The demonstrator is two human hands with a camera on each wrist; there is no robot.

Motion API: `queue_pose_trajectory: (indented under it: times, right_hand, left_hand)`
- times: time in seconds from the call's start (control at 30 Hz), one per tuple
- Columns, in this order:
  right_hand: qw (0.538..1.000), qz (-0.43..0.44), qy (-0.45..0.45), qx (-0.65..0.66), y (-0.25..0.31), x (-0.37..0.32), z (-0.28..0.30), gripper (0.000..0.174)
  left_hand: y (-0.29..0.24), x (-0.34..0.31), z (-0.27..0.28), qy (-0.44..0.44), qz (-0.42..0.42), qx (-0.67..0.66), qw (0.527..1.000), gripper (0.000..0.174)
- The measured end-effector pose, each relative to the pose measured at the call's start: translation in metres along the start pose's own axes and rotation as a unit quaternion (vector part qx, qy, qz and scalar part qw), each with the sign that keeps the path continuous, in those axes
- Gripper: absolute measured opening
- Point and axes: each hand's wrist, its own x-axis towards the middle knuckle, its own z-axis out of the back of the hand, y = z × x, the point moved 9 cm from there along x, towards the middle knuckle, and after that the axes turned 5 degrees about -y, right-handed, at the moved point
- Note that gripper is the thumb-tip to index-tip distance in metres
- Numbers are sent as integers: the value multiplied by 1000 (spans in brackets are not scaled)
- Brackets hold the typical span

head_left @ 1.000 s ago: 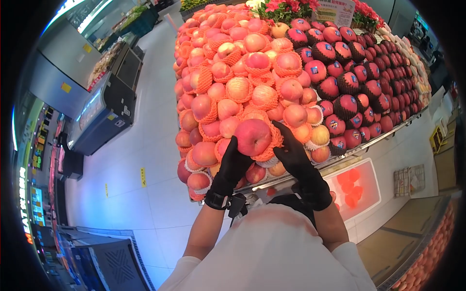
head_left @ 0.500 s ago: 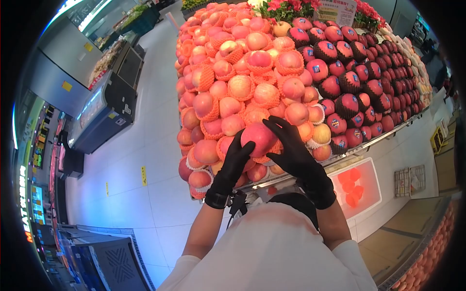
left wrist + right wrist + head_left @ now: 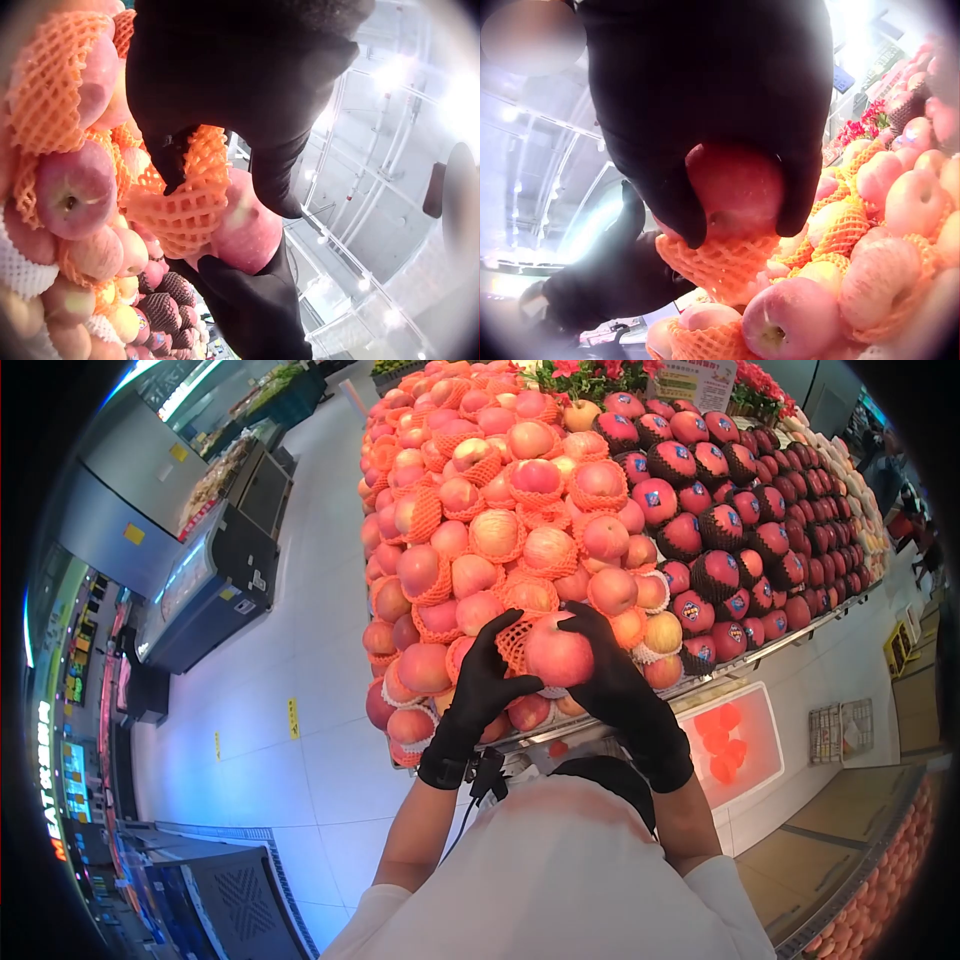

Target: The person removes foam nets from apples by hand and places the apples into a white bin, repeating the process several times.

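Both hands wear black gloves and meet over the front of the apple pile. The right hand [image 3: 612,682] grips a red apple [image 3: 560,650] between thumb and fingers, as the right wrist view also shows. An orange foam net [image 3: 187,214] covers one side of that apple [image 3: 251,229]. In the left wrist view the left hand [image 3: 240,82] pinches the net with its fingers, its thumb near the apple. The net [image 3: 720,262] sits at the apple's far end in the right wrist view.
Netted apples [image 3: 495,535] fill the left part of the stand, dark-wrapped apples [image 3: 720,525] the right. Behind are red flowers and a sign [image 3: 692,382]. A metal rail [image 3: 770,647] edges the front. Below right is a white bin [image 3: 745,745] with orange pieces inside.
The apple has turned and shifted slightly right into the right hand. The left hand has moved off the apple's side, and the open net now shows between the hands.
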Motion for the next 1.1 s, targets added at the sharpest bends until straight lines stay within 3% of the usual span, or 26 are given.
queue_pose_trajectory:
  times: [0.2, 0.4, 0.43, 0.57, 0.67, 0.7, 0.8, 1.1]
  right_hand:
    - [1000, -11, -13, -10, -11, -1, 8, 58]
    - [993, -52, -102, 19, -5, -4, 41, 71]
    - [993, -36, -103, -40, -7, -5, 49, 79]
    - [973, -166, -153, 56, -61, -27, 72, 74]
    - [866, -300, -253, 309, -109, -63, 75, 61]
    - [871, -295, -256, 297, -116, -67, 79, 51]
    - [788, -301, -290, 452, -125, -75, 78, 53]
    - [766, -348, -308, 443, -110, -83, 92, 65]
  left_hand:
    - [-3, 0, 5, -48, 8, -42, 998, 65]
    - [-4, -2, 12, -75, 21, -32, 996, 52]
    - [-4, -2, 14, -78, 20, -31, 996, 52]
    - [-5, -5, 17, -86, 22, -32, 996, 51]
    - [-9, -7, 16, -91, 24, -25, 995, 51]
    - [-8, -8, 17, -90, 25, -20, 995, 51]
    - [-8, -8, 15, -86, 20, -10, 996, 49]
    - [-7, -9, 11, -64, 28, -7, 998, 46]
